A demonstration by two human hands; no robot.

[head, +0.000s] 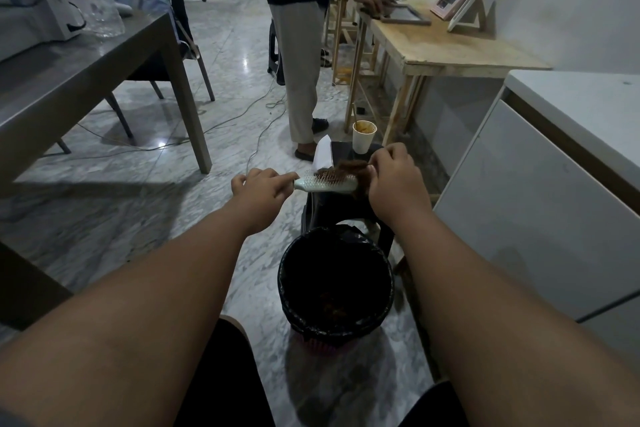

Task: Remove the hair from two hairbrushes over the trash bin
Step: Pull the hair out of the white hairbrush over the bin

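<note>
A grey marble floor (242, 135) runs between a dark table (104, 55) on the left, a wooden bench (450, 48) at the back and a white cabinet (540, 211) on the right. Low in the middle stands a trash bin (336, 282) lined with a black bag, with what may be clumps of hair inside, though it is too dark to be sure. Above and just beyond the bin, the left hand (261, 189) is closed around the handle of a pale hairbrush (325, 184), held level with its bristles up. The right hand (396, 180) pinches a brown wad of hair (349, 168) at the far end of the brush head, fingers curled tight on it. Behind the brush a dark stool (346, 204) carries a paper cup (363, 136) and a white folded cloth (323, 154). Another person (304, 45) stands at the bench.
</note>
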